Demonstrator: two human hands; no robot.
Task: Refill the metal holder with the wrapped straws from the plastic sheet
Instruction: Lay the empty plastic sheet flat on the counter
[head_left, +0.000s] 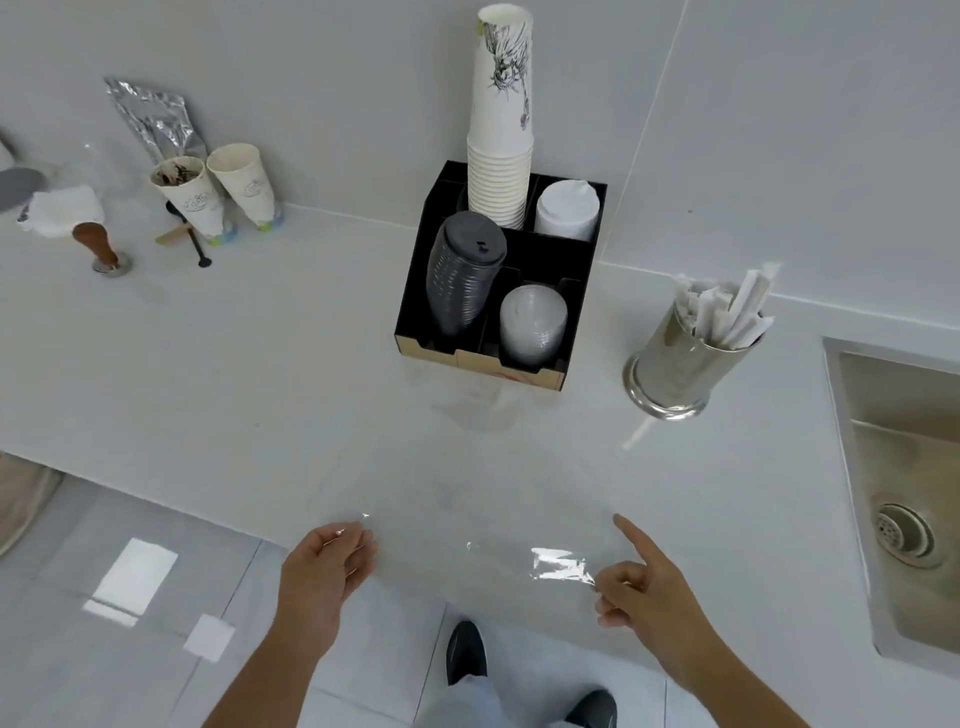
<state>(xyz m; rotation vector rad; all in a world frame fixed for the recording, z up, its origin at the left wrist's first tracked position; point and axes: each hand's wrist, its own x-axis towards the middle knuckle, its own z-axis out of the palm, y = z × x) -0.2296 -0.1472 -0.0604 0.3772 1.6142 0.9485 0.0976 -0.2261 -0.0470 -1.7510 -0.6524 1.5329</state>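
A clear plastic sheet (467, 499) is stretched over the white counter's front edge, and both hands hold its near corners. My left hand (324, 566) pinches the left corner. My right hand (636, 577) grips the right corner with the index finger pointing out. The shiny metal holder (675, 364) stands at the right, near the wall, with several white wrapped straws (727, 312) upright in it. One wrapped straw (638, 434) lies on the counter just in front of the holder. No straws show on the sheet.
A black organizer (576, 322) with paper cups and lids stands at the back centre. A steel sink (904, 478) is at the right. Two used paper cups (218, 192), a foil bag and a tamper (101, 249) stand at the back left.
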